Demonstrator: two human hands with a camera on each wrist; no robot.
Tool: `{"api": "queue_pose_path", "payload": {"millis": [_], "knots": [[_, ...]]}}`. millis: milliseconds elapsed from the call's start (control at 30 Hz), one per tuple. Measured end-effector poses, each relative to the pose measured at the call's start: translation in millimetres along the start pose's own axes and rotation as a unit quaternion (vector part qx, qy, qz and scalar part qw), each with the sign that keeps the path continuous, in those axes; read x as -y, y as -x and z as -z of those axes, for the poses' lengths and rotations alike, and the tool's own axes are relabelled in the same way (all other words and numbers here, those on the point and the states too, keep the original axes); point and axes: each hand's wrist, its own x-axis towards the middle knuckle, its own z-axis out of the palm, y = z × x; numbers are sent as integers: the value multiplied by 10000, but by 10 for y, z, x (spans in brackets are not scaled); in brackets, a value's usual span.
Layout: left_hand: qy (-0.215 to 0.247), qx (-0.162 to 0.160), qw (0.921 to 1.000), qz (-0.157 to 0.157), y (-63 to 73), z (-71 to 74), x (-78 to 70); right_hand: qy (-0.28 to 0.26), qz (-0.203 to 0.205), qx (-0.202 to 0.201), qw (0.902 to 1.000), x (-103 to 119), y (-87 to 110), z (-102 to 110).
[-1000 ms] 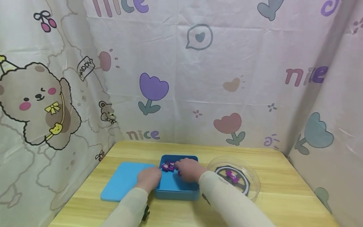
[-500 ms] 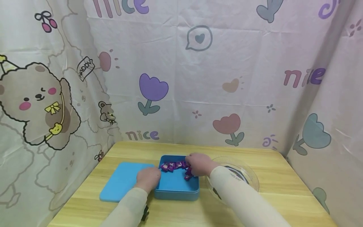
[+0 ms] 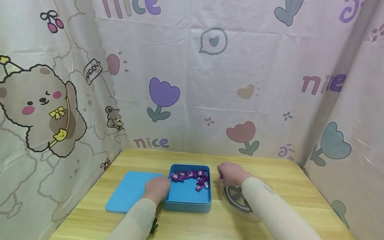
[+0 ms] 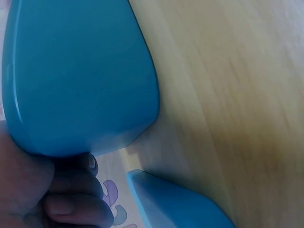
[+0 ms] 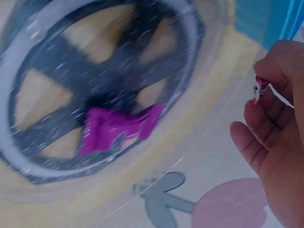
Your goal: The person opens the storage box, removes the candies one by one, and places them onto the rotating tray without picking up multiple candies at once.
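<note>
At the left side of the blue box (image 3: 187, 206), my left hand (image 3: 157, 188) grips the rim near a corner; the left wrist view shows its fingers curled against the outer wall. Several purple wrapped candies (image 3: 189, 174) lie along the box's back and right side. My right hand (image 3: 232, 174) is over the left part of a clear round bowl (image 3: 252, 216). Between thumb and fingers it pinches a small wrapped candy (image 5: 260, 89), mostly hidden in the head view. Another purple candy (image 5: 121, 128) lies inside the bowl, on a dark wheel-like pattern.
A flat light blue lid (image 3: 129, 193) lies on the wooden table (image 3: 192, 226), left of the box. A printed curtain (image 3: 192, 83) hangs behind the table and on both sides. A small dark object (image 3: 154, 226) shows by the left sleeve.
My right hand has moved out of the box to the right, over the bowl, carrying a candy. The candies at the box's right side have come into view. My left hand stays at the rim.
</note>
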Motion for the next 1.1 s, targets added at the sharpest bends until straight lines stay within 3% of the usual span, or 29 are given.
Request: {"api": "queue_pose_path", "payload": {"millis": [433, 800, 1100], "knots": [[-199, 34, 9998, -55, -4, -21, -19, -362, -311, 58, 9988, -387, 272, -69], [-256, 72, 9996, -52, -22, -38, -21, -774, -955, 321, 9919, -686, 334, -178], [-274, 84, 9996, -73, -35, -33, -24, -826, -1059, 460, 9899, -742, 382, -147]]}}
